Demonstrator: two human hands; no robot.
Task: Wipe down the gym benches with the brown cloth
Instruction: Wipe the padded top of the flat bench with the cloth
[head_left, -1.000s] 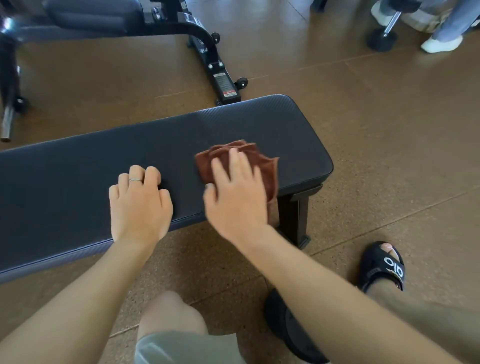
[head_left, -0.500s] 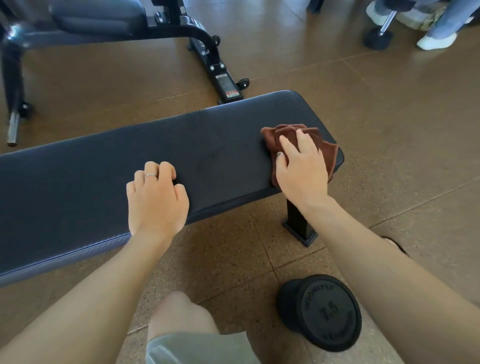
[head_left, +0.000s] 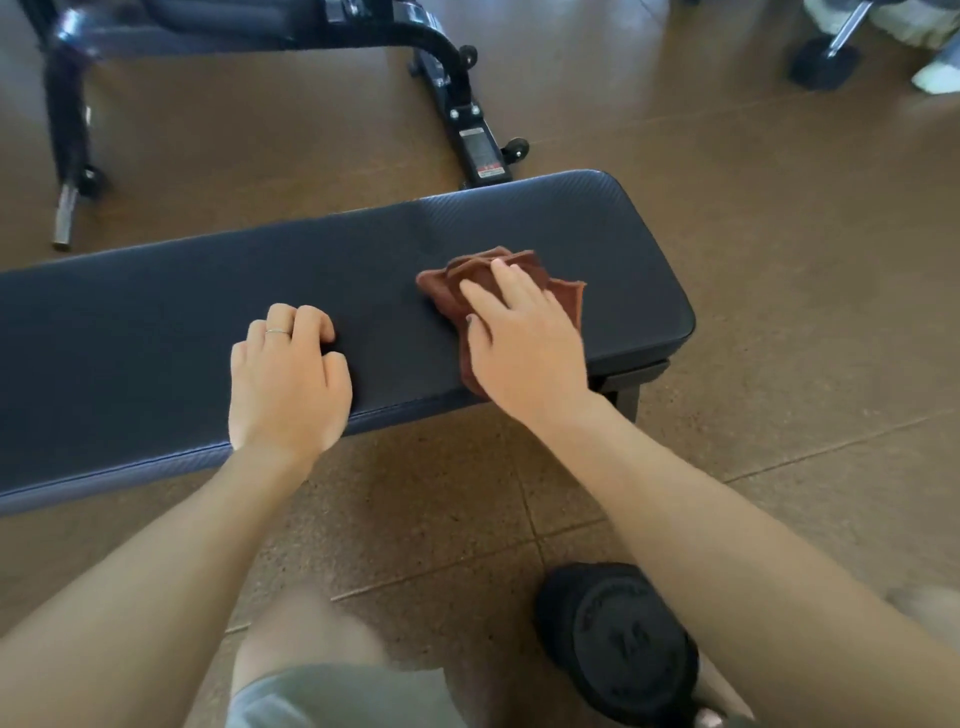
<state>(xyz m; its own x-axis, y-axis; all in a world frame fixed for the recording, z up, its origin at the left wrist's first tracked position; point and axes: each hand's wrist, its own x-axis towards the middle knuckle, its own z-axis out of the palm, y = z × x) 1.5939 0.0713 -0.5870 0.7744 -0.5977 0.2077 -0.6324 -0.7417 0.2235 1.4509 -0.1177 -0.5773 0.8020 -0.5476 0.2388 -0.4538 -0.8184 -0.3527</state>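
The brown cloth (head_left: 563, 299) is bunched into a loose wad on the padded top of the flat gym bench (head_left: 182, 312), toward its right end and a bit short of the edge. It's pinned under the right hand (head_left: 524, 343), fingers laid out fairly straight on top, so the grip is more a flat press than a clench: nothing is really wrapped around, the cloth is just pushed into the vinyl. Probably held that way so more fabric gets dragged across the pad per pass.

The left hand (head_left: 288, 374) is parked on the near side of the pad with fingers curled under and nothing held, likely just for bracing while leaning over.

A dumbbell (head_left: 618, 644) sits on the floor by the knee, and a second bench (head_left: 249, 26) is seen behind, presumably not yet wiped.
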